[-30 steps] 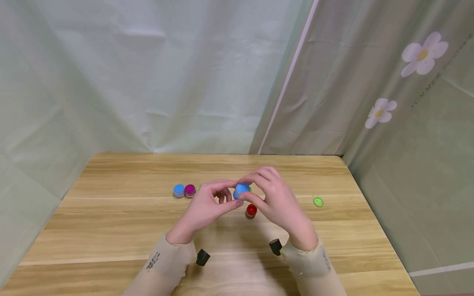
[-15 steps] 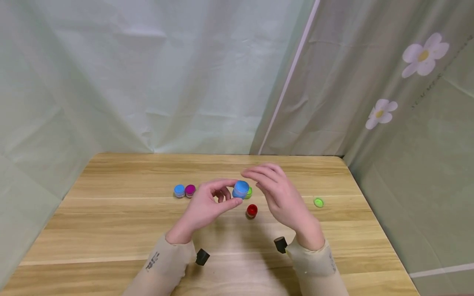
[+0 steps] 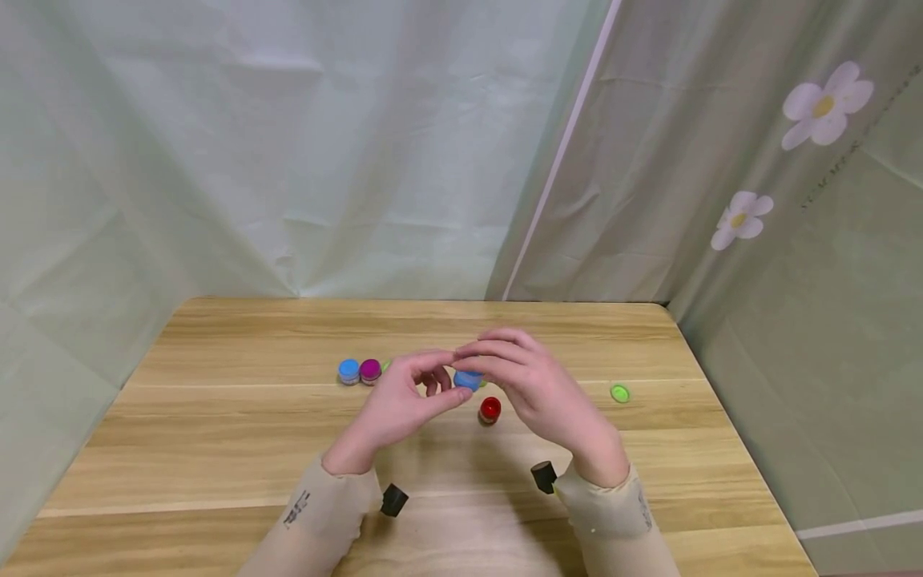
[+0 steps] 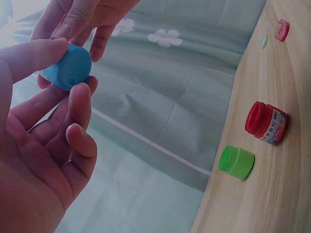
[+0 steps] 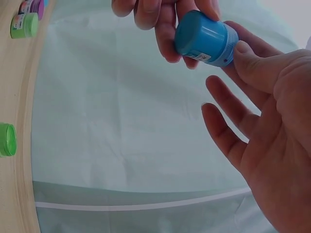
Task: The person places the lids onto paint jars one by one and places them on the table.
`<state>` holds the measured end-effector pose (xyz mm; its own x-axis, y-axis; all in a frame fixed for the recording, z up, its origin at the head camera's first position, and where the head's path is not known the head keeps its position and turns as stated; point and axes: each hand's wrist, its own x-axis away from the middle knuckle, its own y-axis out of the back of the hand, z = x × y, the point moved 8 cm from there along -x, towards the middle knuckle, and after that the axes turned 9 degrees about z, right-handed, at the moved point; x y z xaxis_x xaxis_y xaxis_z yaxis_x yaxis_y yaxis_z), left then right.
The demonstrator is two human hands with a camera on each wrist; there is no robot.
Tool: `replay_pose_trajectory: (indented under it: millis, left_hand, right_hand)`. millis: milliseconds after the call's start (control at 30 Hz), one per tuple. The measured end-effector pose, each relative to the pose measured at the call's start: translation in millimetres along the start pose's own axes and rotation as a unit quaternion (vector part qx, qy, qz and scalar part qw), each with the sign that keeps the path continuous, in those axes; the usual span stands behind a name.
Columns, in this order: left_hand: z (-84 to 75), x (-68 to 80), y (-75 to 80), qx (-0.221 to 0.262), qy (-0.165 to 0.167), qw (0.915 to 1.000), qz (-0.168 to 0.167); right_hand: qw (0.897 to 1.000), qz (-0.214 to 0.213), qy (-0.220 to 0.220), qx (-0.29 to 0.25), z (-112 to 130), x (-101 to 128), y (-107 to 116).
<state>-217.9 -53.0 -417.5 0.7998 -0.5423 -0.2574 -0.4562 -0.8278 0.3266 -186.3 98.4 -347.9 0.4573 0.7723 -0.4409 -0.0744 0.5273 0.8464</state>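
Note:
A small blue paint jar [image 3: 468, 378] is held above the wooden table [image 3: 238, 425], between both hands. My left hand [image 3: 449, 377] pinches it between thumb and fingertips; the left wrist view shows the blue jar [image 4: 68, 68] in that pinch. My right hand [image 3: 496, 370] lies over the jar from the right. Its thumb [image 5: 249, 59] presses the lid end of the blue jar [image 5: 204, 39], while two lower fingers stay spread and free.
A red jar [image 3: 489, 409] stands just below the hands, with a green jar [image 4: 236, 161] beside it. A blue jar [image 3: 348, 371] and a magenta jar [image 3: 370, 370] sit to the left. A loose green lid [image 3: 619, 393] lies to the right. Curtains close in the back and right.
One second ago both hands held the jar. Half a second ago my right hand had let go and drawn back. Now it is on the jar again, which sits slightly lower.

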Motion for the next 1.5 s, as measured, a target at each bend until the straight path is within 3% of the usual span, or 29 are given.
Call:
replay_pose_trajectory:
  millis: [400,667,867,1133,1333,1500]
  left_hand:
    - [-3.2,0.2,-1.4,-0.021,-0.005,0.9998,0.000]
    - [-1.0,0.1,-2.9,-0.008,0.004,0.9999,-0.010]
    - [-0.4,0.6,-3.0,-0.006,0.000,0.9999,-0.008]
    - [-3.1,1.1,-3.3,-0.011,-0.022,0.9997,0.004]
    - [-4.9,1.4,-5.0,-0.008,-0.028,0.9995,0.011]
    - [-4.7,1.6,-4.8,-0.004,-0.023,0.9997,0.010]
  right_hand:
    - [0.996,0.005,-0.080,0.041,-7.8,2.6,-5.1]
    - [0.992,-0.013,-0.125,0.027,-15.2,4.5,-2.7]
    - [0.997,0.000,-0.071,-0.010,-11.3,8.1,2.9]
    - [1.000,0.016,-0.009,-0.019,-2.0,3.5,0.4]
    - [1.000,0.020,0.002,-0.017,0.0,2.0,-0.7]
    - [1.000,0.024,-0.015,-0.013,-1.9,3.4,-2.5]
